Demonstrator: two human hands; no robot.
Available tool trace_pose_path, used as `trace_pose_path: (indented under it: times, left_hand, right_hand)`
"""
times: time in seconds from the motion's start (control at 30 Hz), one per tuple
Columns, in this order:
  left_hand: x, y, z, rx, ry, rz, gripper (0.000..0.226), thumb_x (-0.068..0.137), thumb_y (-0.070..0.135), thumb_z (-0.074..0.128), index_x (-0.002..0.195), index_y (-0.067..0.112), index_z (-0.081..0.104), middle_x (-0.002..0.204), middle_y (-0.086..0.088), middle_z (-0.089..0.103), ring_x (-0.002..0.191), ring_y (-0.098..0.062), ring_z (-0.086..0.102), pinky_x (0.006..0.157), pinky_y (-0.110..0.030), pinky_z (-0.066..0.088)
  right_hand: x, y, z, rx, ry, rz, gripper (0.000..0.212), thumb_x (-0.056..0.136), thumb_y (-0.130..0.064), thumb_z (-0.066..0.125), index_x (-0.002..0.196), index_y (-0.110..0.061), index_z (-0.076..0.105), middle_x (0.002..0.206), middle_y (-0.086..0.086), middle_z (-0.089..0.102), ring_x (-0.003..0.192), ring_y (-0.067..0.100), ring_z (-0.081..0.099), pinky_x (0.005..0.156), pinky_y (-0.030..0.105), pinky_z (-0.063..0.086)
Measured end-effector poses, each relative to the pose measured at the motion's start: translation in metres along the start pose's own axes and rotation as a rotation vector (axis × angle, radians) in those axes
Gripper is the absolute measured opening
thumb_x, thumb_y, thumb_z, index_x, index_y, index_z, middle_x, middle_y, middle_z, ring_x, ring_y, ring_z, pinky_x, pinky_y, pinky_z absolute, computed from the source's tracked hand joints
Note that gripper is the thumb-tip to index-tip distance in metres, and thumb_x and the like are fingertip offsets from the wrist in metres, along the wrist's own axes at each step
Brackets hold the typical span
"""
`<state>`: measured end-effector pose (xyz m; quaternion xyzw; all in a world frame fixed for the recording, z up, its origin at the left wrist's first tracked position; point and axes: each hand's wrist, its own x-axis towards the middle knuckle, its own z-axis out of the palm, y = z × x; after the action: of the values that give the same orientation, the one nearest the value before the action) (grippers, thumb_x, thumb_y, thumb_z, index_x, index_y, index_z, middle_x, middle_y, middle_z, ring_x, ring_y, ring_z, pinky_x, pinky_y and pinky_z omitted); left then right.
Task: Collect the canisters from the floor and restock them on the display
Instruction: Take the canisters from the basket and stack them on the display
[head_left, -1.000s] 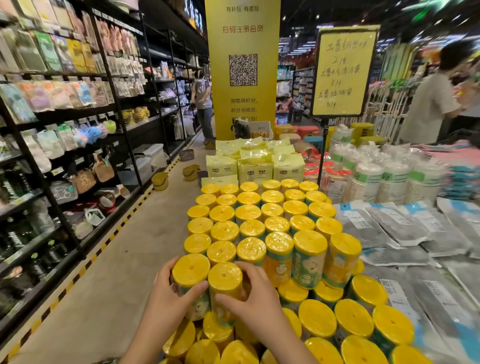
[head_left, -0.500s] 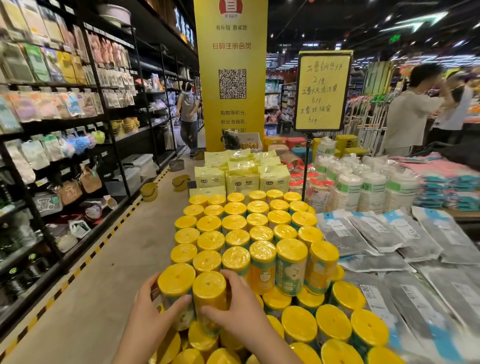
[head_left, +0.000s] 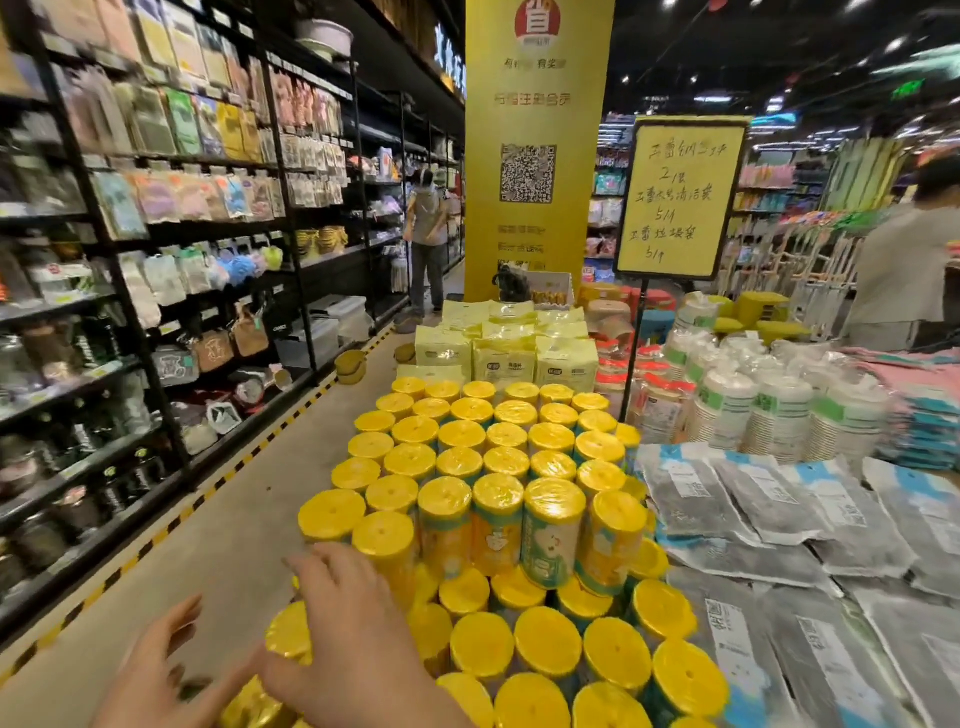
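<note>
While both hands hover at the near-left corner of a stack of yellow-lidded canisters (head_left: 550, 530), nothing is gripped by either. The right hand (head_left: 353, 639) is seen from the back, its fingers loosely extended over the lower tier, just short of the two nearest canisters of the upper tier; whether a lid is touched cannot be told through the motion blur. The left hand (head_left: 156, 670) is held lower and further left, fingers spread and empty, near the edge where the stack meets the aisle floor (head_left: 218, 519). One canister lid (head_left: 288, 634) is seen between the two hands. The canisters are stood upright in tiers, the upper tier running away from the camera in tight rows. Grey packets (head_left: 769, 499) are laid flat just to their right, pale yellow packs (head_left: 504, 358) are piled behind, and a handwritten yellow sign (head_left: 678, 200) is posted beyond. Stocked shelves (head_left: 156, 260) line the aisle at left, where a shopper (head_left: 427, 244) is pictured.
</note>
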<state>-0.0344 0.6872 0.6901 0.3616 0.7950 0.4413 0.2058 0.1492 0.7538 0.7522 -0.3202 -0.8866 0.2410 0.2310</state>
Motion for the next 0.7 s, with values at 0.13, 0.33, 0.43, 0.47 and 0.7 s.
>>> trace_pose_path:
  times: [0.13, 0.33, 0.43, 0.47, 0.7]
  left_hand:
    - [-0.063, -0.033, -0.034, 0.224, 0.066, 0.006, 0.082, 0.073, 0.025, 0.089, 0.144, 0.02, 0.048, 0.134, -0.003, 0.046, 0.127, -0.023, 0.047, 0.103, -0.037, 0.039]
    - [-0.171, -0.112, -0.101, 0.49, 0.212, -0.128, 0.073, 0.086, 0.05, 0.072, 0.148, 0.03, 0.038, 0.142, 0.007, 0.038, 0.137, -0.017, 0.036, 0.111, -0.031, 0.035]
    - [-0.218, -0.149, -0.134, 0.602, 0.261, -0.237, 0.074, 0.087, 0.051, 0.07, 0.149, 0.028, 0.037, 0.145, 0.002, 0.037, 0.137, -0.021, 0.036, 0.115, -0.034, 0.035]
    - [-0.229, -0.161, -0.142, 0.642, 0.263, -0.265, 0.073, 0.087, 0.051, 0.069, 0.149, 0.027, 0.039, 0.146, 0.0, 0.037, 0.137, -0.022, 0.037, 0.115, -0.035, 0.035]
    - [-0.298, -0.266, -0.197, 0.737, 0.137, -0.447, 0.063, 0.087, 0.047, 0.065, 0.141, 0.022, 0.046, 0.147, -0.007, 0.038, 0.138, -0.029, 0.035, 0.111, -0.04, 0.037]
  right_hand:
    - [-0.022, -0.025, 0.039, 0.016, -0.155, -0.165, 0.069, 0.089, -0.044, 0.065, 0.149, -0.025, 0.038, 0.141, 0.001, 0.042, 0.133, 0.023, 0.035, 0.116, 0.041, 0.032]
    - [-0.058, -0.084, 0.119, -0.033, -0.418, -0.368, 0.069, 0.086, -0.045, 0.063, 0.149, -0.024, 0.043, 0.142, 0.0, 0.047, 0.134, 0.021, 0.044, 0.111, 0.035, 0.039]
    - [-0.075, -0.115, 0.16, -0.125, -0.534, -0.448, 0.066, 0.09, -0.042, 0.063, 0.15, -0.027, 0.039, 0.146, -0.002, 0.043, 0.134, 0.022, 0.042, 0.109, 0.036, 0.039]
    - [-0.079, -0.123, 0.173, -0.152, -0.561, -0.468, 0.065, 0.091, -0.042, 0.063, 0.15, -0.028, 0.038, 0.147, -0.003, 0.042, 0.135, 0.022, 0.041, 0.109, 0.037, 0.039]
    - [-0.121, -0.187, 0.286, -0.3, -0.683, -0.581, 0.054, 0.088, -0.03, 0.062, 0.14, -0.019, 0.051, 0.13, 0.006, 0.051, 0.119, 0.032, 0.053, 0.092, 0.041, 0.047]
